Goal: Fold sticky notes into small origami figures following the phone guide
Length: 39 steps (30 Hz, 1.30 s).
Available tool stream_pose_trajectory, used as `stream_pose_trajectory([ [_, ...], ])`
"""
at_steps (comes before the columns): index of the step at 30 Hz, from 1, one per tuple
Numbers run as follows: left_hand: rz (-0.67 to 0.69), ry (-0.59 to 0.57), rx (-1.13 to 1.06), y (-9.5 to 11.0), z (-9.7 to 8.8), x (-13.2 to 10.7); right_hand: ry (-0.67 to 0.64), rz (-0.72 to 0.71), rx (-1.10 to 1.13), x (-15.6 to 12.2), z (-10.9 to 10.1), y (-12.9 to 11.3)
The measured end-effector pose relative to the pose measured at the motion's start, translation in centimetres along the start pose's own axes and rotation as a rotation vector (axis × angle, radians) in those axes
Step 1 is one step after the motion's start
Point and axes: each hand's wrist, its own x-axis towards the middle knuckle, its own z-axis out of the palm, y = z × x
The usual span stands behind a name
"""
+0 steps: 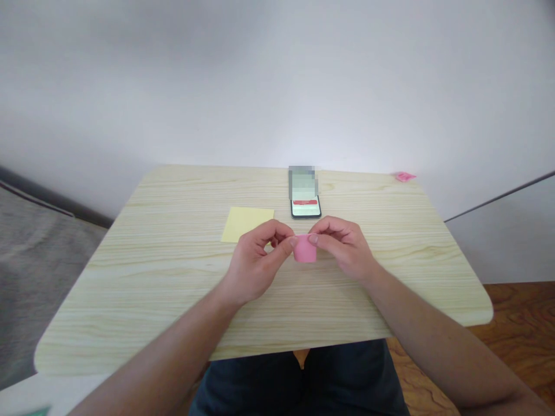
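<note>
Head view: left grip (255, 260) and right grip (347, 245) pinch pink paper cup (304, 251) between them, upright, just nearside of phone (306, 203).

Blurred phone screen (303, 185), part-hidden pink paper (304, 252)

A pale wooden tabletop (173, 300) bears a yellow note (247, 224) and a phone (305, 199). A pink scrap (404, 176) lies far right.

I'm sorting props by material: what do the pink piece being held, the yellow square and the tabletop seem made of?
Pink piece: probably thin matte paper, folded into a cup shape. Yellow square: matte paper, likely a sticky note. Tabletop: light wood or wood-look laminate, straight grain lines, smooth finish.
</note>
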Motion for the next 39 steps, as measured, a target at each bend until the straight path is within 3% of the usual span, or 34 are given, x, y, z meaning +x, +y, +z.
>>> stream_pose_trajectory([
  [24, -0.024, -0.025, 0.07, 0.24, 0.01, 0.24, 0.021, 0.019, 0.054, 0.3, 0.15, -0.06],
  [39, 0.071, 0.006, 0.2, 0.23, -0.1, 0.27, 0.056, -0.06, -0.06, -0.11, 0.17, 0.53],
])
